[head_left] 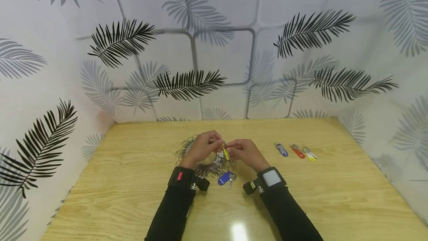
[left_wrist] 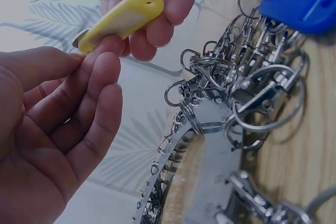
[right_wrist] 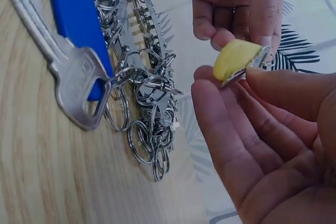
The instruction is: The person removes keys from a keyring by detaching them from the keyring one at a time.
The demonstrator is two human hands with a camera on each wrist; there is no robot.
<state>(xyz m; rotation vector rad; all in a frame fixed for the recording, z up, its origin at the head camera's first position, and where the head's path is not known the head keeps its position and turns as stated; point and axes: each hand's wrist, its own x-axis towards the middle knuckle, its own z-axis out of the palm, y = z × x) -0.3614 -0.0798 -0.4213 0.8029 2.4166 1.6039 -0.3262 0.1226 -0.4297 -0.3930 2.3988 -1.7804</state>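
Note:
Between both hands is a yellow key tag [left_wrist: 123,19] with a pale label, raised above the table. My left hand [head_left: 202,146] pinches one end of it between thumb and fingers. From the other side, my right hand [head_left: 247,153] pinches it too, the thumb lying along a metal piece [right_wrist: 245,70] at the tag's edge; that piece is partly hidden by the fingers. Below the hands lies a large flat metal ring [left_wrist: 210,177] crowded with small clasps and split rings. A blue key tag [head_left: 224,178] with a silver key [right_wrist: 79,80] lies at its near side.
Farther right on the wooden table [head_left: 334,196] lie a blue tag [head_left: 282,150], a red tag [head_left: 297,151] and a yellow tag [head_left: 311,155], with keys. A leaf-patterned wall covering [head_left: 227,58] rises behind the table's back edge and along both sides.

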